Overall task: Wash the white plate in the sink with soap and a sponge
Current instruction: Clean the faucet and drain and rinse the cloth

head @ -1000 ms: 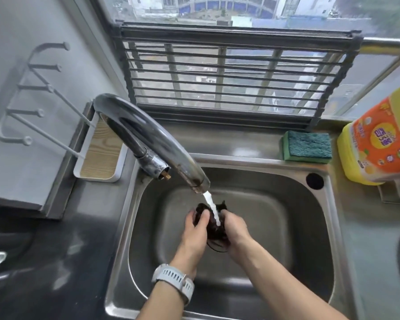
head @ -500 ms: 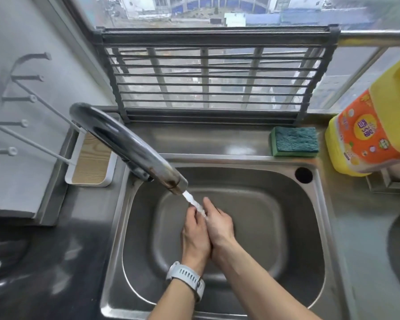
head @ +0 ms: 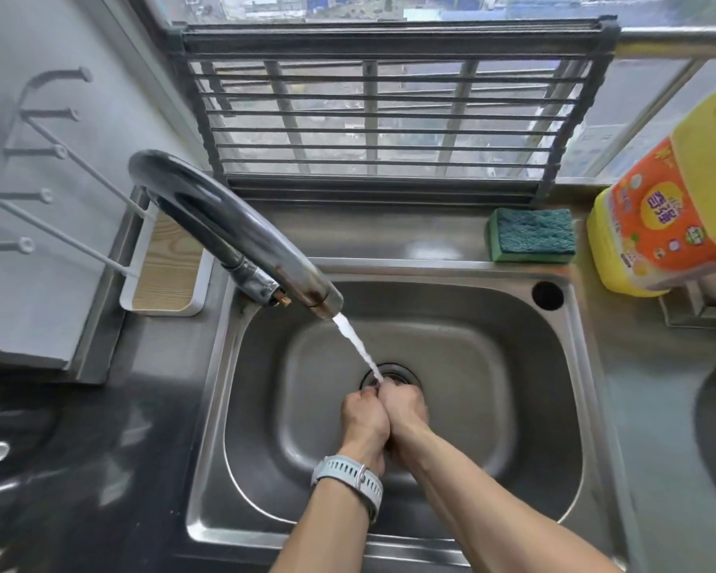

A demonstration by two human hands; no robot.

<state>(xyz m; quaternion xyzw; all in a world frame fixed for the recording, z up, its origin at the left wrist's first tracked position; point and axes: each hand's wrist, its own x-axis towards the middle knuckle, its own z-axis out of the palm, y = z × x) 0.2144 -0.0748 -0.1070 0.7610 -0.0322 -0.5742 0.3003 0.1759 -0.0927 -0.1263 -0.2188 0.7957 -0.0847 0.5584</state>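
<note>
We press our left hand (head: 363, 415) and right hand (head: 404, 408) together, fingers curled, seemingly holding nothing, under the water stream (head: 358, 350); the sponge (head: 532, 234) lies well beyond them, right, on the sink (head: 513, 324) ledge.

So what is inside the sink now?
Inside the sink are the left hand and right hand, pressed together under the water stream, and the drain, half hidden behind them. No plate is visible.
</note>
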